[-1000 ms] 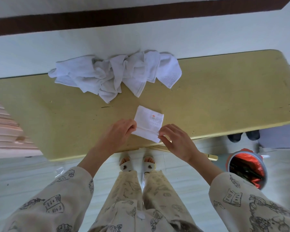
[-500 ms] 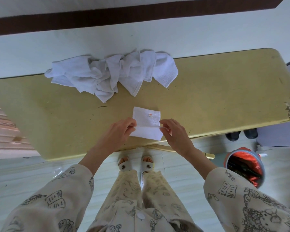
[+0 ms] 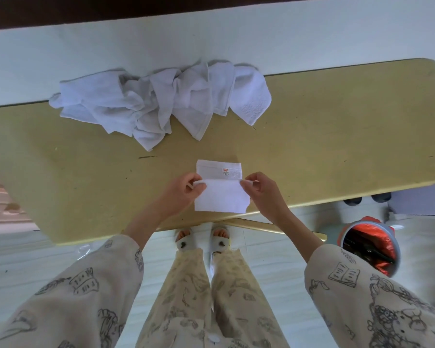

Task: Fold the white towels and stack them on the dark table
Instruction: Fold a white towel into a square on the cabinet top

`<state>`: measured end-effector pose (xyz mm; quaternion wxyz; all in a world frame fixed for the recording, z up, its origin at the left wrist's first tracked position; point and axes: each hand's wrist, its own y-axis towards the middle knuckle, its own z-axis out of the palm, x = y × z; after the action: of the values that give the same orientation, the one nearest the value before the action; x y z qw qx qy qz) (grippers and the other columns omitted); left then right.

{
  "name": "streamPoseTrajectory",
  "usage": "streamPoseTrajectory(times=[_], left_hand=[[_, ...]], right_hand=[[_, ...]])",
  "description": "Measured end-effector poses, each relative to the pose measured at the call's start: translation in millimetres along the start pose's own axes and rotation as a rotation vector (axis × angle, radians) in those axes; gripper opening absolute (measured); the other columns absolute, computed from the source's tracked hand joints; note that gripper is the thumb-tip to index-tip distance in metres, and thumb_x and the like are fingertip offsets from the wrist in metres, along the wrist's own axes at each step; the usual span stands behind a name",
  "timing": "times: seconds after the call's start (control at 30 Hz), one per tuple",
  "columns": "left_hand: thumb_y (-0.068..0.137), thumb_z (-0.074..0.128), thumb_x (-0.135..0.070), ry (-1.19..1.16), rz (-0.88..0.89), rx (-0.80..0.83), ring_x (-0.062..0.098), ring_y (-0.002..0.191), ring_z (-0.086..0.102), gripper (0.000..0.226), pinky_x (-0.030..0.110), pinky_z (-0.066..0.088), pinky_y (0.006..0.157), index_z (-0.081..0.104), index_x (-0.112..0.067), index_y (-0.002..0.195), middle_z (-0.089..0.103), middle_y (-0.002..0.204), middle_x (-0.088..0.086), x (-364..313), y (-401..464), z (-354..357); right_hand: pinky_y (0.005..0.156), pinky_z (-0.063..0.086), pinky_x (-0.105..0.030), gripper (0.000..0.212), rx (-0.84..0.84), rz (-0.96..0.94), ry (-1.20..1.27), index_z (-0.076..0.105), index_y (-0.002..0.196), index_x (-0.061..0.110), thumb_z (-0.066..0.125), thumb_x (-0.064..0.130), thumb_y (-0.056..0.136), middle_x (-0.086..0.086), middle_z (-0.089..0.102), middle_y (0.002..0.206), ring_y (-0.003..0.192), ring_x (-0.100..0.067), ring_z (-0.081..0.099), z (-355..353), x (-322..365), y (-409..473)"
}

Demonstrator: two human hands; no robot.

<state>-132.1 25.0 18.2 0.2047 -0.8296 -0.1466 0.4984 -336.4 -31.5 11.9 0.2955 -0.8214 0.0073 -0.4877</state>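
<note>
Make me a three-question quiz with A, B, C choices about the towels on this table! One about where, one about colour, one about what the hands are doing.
1. Where is the pile of unfolded towels?
A. At the table's far edge
B. On the floor
C. In the bin

2. What colour is the table?
A. Blue
B. Yellowish
C. Black

3. What are the hands doing to the small folded towel?
A. Resting flat beside it
B. Hanging away from it
C. Pinching its raised edge

Answers:
1 A, the pile lies by the wall, beyond the folded towel.
2 B, its top looks mustard yellow.
3 C, the left hand and right hand each pinch one end.
</note>
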Motion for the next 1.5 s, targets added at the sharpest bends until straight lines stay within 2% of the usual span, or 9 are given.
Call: streamPoseTrajectory(times=[0.17, 0.27, 0.57, 0.7, 0.87, 1.0, 1.27, 1.43, 1.5], left_hand=[[0.091, 0.055, -0.024, -0.015, -0.043, -0.123, 0.017, 0.079, 0.053, 0.017, 0.025, 0.041, 0.068, 0.058, -0.009, 0.099, 0.058, 0.085, 0.0, 20, 44, 7], [0.091, 0.055, -0.025, 0.0, -0.073, -0.176, 0.015, 0.084, 0.054, 0.025, 0.027, 0.043, 0.073, 0.057, -0.006, 0.108, 0.058, 0.094, 0.001, 30, 62, 15], [0.087, 0.06, -0.027, -0.036, -0.144, -0.267, 0.001, 0.071, 0.052, 0.015, 0.014, 0.04, 0.062, 0.056, -0.016, 0.096, 0.055, 0.079, -0.012, 41, 80, 20], [0.087, 0.061, -0.029, -0.035, -0.167, -0.277, 0.009, 0.075, 0.056, 0.021, 0.022, 0.048, 0.064, 0.054, -0.012, 0.098, 0.059, 0.087, -0.003, 41, 82, 23], [0.088, 0.059, -0.031, -0.006, -0.166, -0.32, 0.003, 0.068, 0.049, 0.022, 0.011, 0.039, 0.056, 0.051, -0.012, 0.095, 0.055, 0.082, -0.005, 40, 86, 23], [0.086, 0.061, -0.035, -0.037, -0.189, -0.328, 0.014, 0.077, 0.054, 0.024, 0.021, 0.043, 0.066, 0.05, -0.014, 0.092, 0.056, 0.083, -0.002, 41, 87, 24], [0.085, 0.062, -0.038, -0.015, -0.223, -0.343, 0.012, 0.073, 0.053, 0.026, 0.024, 0.044, 0.065, 0.048, -0.016, 0.09, 0.054, 0.079, -0.005, 41, 89, 25], [0.086, 0.058, -0.042, -0.008, -0.26, -0.403, 0.004, 0.068, 0.048, 0.03, 0.019, 0.037, 0.06, 0.048, -0.014, 0.092, 0.05, 0.076, -0.012, 37, 87, 25], [0.088, 0.054, -0.044, -0.016, -0.265, -0.426, 0.006, 0.071, 0.049, 0.033, 0.02, 0.036, 0.064, 0.047, -0.012, 0.097, 0.05, 0.078, -0.012, 33, 82, 26]], right_hand=[[0.057, 0.038, -0.02, 0.013, -0.109, 0.073, 0.047, 0.055, 0.086, 0.012, 0.058, 0.024, 0.09, 0.003, 0.055, 0.067, 0.057, -0.011, 0.046, 13, -9, 41], [0.054, 0.037, -0.019, 0.014, -0.155, 0.107, 0.049, 0.055, 0.089, 0.01, 0.057, 0.024, 0.091, 0.003, 0.054, 0.069, 0.058, -0.011, 0.046, 22, -19, 60], [0.049, 0.036, -0.007, 0.017, -0.231, 0.13, 0.005, 0.049, 0.085, 0.011, 0.056, 0.025, 0.091, 0.006, 0.051, 0.068, 0.058, -0.006, 0.043, 35, -29, 77], [0.049, 0.034, -0.015, 0.017, -0.222, 0.131, -0.04, 0.048, 0.086, 0.012, 0.054, 0.026, 0.092, 0.007, 0.05, 0.067, 0.057, -0.007, 0.043, 34, -29, 78], [0.049, 0.032, -0.021, 0.017, -0.208, 0.109, -0.122, 0.047, 0.084, 0.012, 0.051, 0.025, 0.093, 0.006, 0.049, 0.063, 0.055, -0.009, 0.041, 36, -28, 81], [0.049, 0.033, -0.024, 0.016, -0.204, 0.091, -0.186, 0.046, 0.085, 0.011, 0.049, 0.024, 0.094, 0.005, 0.048, 0.062, 0.055, -0.01, 0.042, 37, -28, 82], [0.059, 0.041, -0.034, 0.019, -0.237, 0.136, -0.194, 0.048, 0.088, 0.011, 0.049, 0.029, 0.093, -0.001, 0.054, 0.07, 0.063, -0.019, 0.048, 41, -25, 82], [0.055, 0.038, -0.015, 0.019, -0.267, 0.177, -0.035, 0.05, 0.091, 0.013, 0.052, 0.032, 0.093, 0.009, 0.053, 0.071, 0.066, -0.008, 0.05, 36, -23, 80], [0.065, 0.044, -0.021, 0.02, -0.284, 0.182, 0.043, 0.052, 0.094, 0.015, 0.054, 0.034, 0.092, 0.007, 0.058, 0.075, 0.074, -0.015, 0.057, 33, -25, 76]])
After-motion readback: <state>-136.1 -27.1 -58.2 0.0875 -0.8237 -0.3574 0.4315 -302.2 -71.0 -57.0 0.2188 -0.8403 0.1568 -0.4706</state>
